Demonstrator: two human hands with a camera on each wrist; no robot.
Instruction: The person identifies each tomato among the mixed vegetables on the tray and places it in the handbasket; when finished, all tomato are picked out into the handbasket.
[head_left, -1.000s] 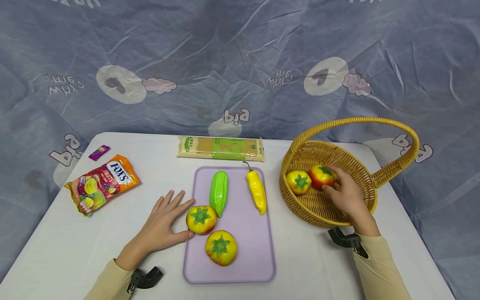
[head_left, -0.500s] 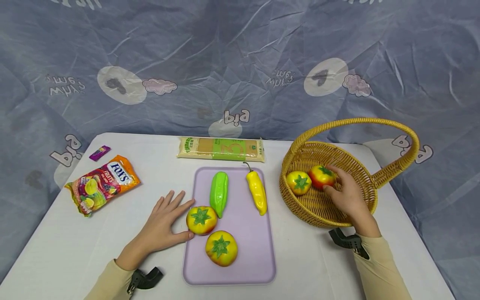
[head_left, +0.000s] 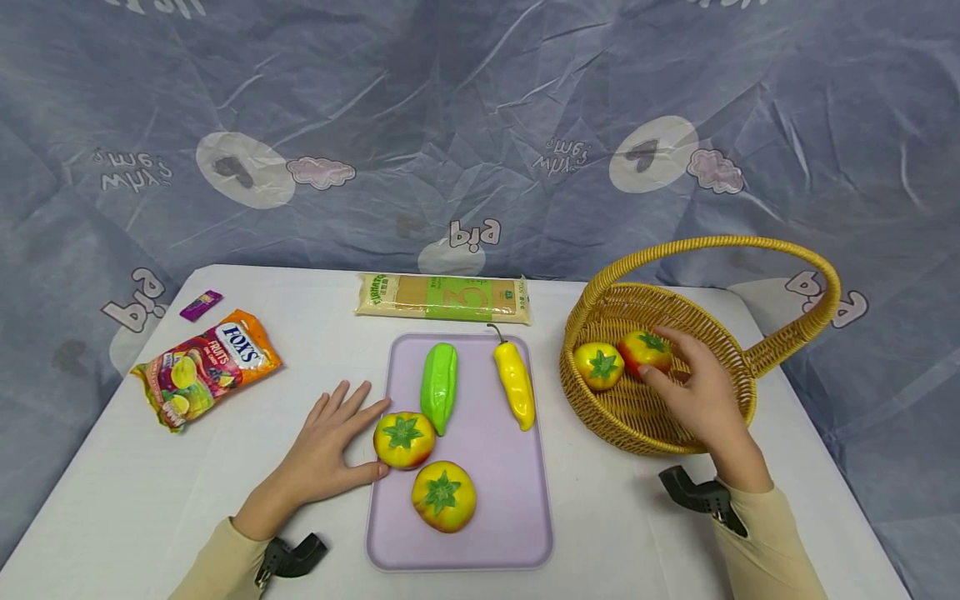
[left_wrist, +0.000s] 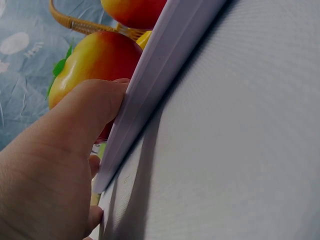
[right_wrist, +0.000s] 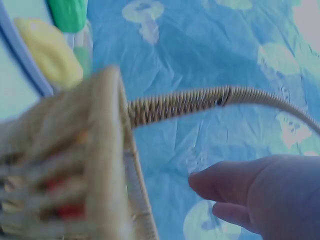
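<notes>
My right hand (head_left: pixel 693 387) is over the wicker basket (head_left: pixel 626 435), its fingers and thumb loosely parted beside a red-yellow tomato (head_left: pixel 643 353). In the right wrist view that hand (right_wrist: pixel 250 195) shows nothing in its grasp. Another yellow tomato (head_left: pixel 598 366) lies in the basket to the left. My left hand (head_left: pixel 322 454) lies spread at the left edge of the lilac tray (head_left: pixel 510 517). Its thumb is at the tray's rim by a tomato (head_left: pixel 403 440), seen close in the left wrist view. A second tomato (head_left: pixel 443 497), a green pepper-like vegetable (head_left: pixel 438 387) and a yellow chili pepper (head_left: pixel 514 383) lie on the tray.
A noodle packet (head_left: pixel 442 298) lies behind the tray. At the left are a Fox's candy bag (head_left: pixel 210 367) and a small purple wrapped sweet (head_left: pixel 201 305). The basket's tall handle (head_left: pixel 712 242) arches over its opening. A grey-blue cloth (head_left: pixel 480 125) hangs behind the table.
My right hand has lifted slightly and its fingers have come away from the red-yellow tomato, which stays in the basket. My left hand has not moved.
</notes>
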